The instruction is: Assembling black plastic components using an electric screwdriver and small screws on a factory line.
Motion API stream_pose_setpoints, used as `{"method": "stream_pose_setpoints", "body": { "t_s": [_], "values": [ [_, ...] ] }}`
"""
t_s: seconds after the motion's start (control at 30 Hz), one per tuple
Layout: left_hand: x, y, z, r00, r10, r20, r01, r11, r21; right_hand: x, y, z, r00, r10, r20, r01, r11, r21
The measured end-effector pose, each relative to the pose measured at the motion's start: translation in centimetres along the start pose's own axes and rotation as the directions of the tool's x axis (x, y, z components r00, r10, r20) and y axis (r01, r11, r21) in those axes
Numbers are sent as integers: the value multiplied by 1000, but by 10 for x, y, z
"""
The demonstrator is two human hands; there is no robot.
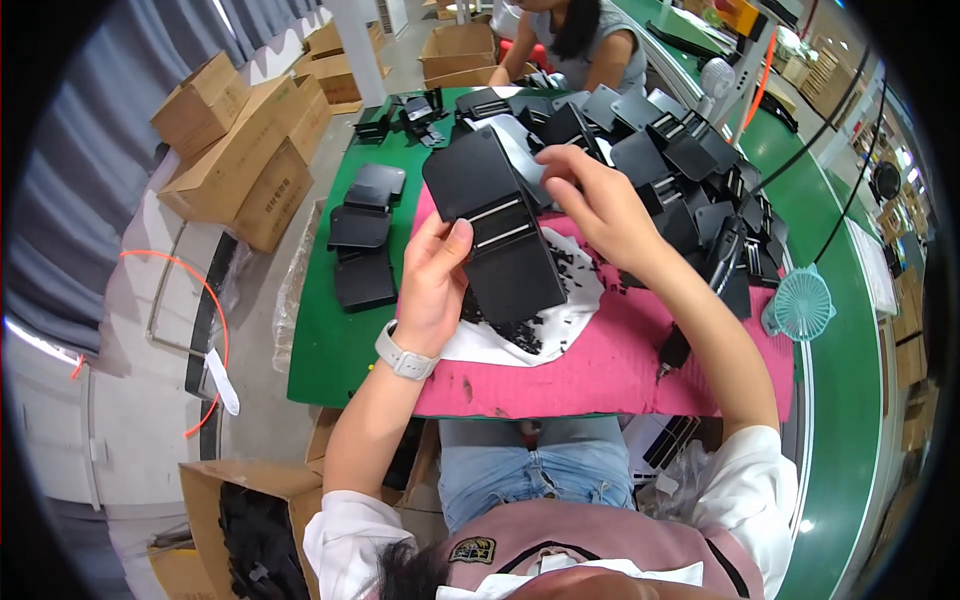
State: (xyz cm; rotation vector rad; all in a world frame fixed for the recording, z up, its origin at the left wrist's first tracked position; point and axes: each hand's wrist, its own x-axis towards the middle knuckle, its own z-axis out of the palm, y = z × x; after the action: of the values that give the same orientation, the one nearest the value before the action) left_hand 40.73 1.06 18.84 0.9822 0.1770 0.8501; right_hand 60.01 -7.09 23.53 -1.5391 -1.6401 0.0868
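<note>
Both hands point(432, 275) point(595, 200) raised, gripping black hinged panel point(495, 225).

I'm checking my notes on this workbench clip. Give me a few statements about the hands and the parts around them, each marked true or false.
1. The left hand grips a black hinged panel. True.
2. The right hand rests flat on the pink mat. False: it is raised, at the panel's upper edge.
3. A white watch is on the left wrist. True.
4. Black scraps lie on a white sheet under the panel. True.
5. The small fan is red. False: it is pale teal.
6. The stack of black panels left of the mat sits on bare wood. False: it sits on the green table.
</note>
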Motion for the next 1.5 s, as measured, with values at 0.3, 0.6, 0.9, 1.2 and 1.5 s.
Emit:
{"method": "stream_pose_setpoints", "body": {
  "t_s": [0.3, 0.6, 0.9, 1.2, 1.5],
  "values": [
    [7, -8, -24, 983, -81, -166, 4, 909, -416, 37, 51, 74, 877, -393, 276, 480, 684, -550],
    [0, -1, -19, 988, -138, 77, 157, 813, -560, 40, 33, 53, 927, -291, 237, 370, 814, -447],
    [-2, -3, 1, 994, -44, 102, 52, 996, -75, -17, -36, -18, 964, -187, -188, 183, 982, -35],
    [-11, -16, 6, 979, -132, 153, 131, 991, 16, -52, -35, -6, 942, -329, -57, 327, 944, -47],
    [-18, -18, 9, 946, -204, 251, 139, 957, 253, -75, -37, 1, 933, -359, -8, 355, 926, -131]
  ]
}}
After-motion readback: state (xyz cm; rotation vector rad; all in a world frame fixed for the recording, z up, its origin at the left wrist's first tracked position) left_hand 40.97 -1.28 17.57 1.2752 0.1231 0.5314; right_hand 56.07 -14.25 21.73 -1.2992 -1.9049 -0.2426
